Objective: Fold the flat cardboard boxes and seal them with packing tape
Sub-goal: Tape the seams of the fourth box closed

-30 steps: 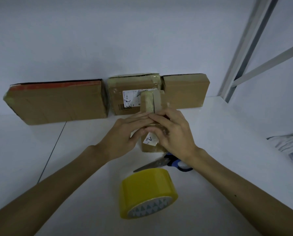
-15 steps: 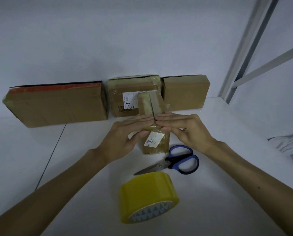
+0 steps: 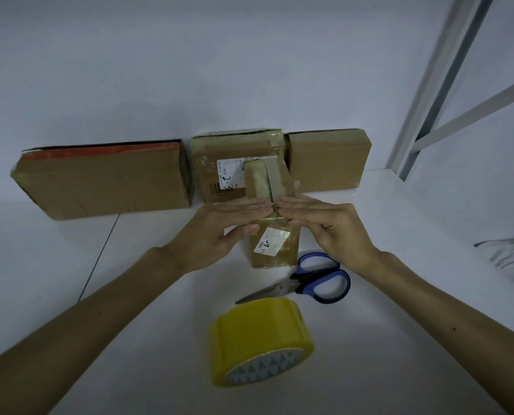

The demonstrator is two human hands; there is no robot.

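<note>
A small cardboard box (image 3: 272,250) with a white label stands on the white table (image 3: 130,295) in front of me. Its two top flaps (image 3: 266,182) lie closed with a seam down the middle. My left hand (image 3: 219,232) presses straight fingers on the left flap, thumb against the box's front. My right hand (image 3: 327,226) presses straight fingers on the right flap, fingertips meeting the left hand's at the seam. A yellow roll of packing tape (image 3: 260,342) lies nearest me. Blue-handled scissors (image 3: 309,284) lie right of the box.
Three flat cardboard boxes lean against the back wall: a wide one with a red edge (image 3: 106,181), a labelled one (image 3: 219,169) and a plain one (image 3: 327,161). A grey metal frame (image 3: 435,94) rises at the right. Grey cloth (image 3: 513,259) lies at the table's right edge.
My right hand has moved off the box's front and straightened on the right flap. Both hands now lie flat on the top flaps, and the scissors show fully.
</note>
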